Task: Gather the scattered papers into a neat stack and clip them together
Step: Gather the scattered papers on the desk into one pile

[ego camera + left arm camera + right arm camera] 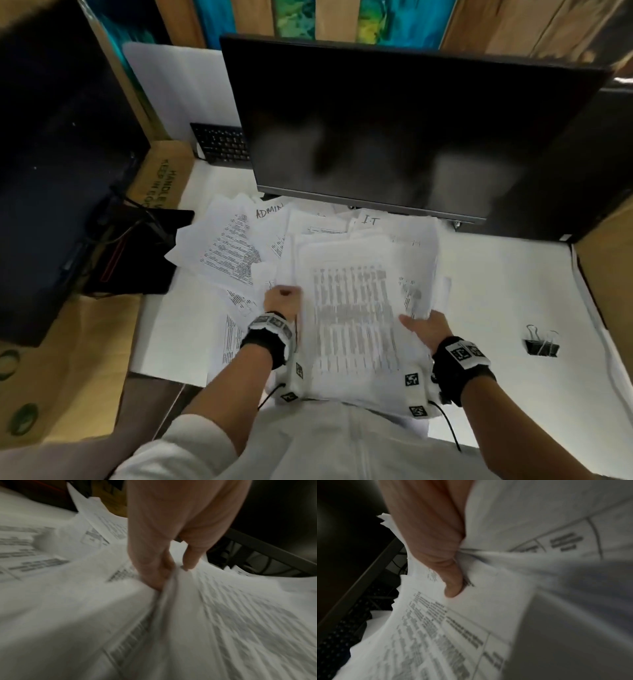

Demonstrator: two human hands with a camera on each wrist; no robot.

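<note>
White printed papers (356, 308), ragged bundle raised over the desk (496, 284), pinched at either edge by my left hand (282, 303) and right hand (426, 327); risk: uneven sheets slipping loose before the binder clip (542, 344).

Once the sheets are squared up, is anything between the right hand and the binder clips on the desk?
Nothing visible is. The binder clips lie on bare white desk to the right of the right hand, with open surface between them. That hand and the left hand both grip the paper bundle, and loose sheets remain at left.
</note>
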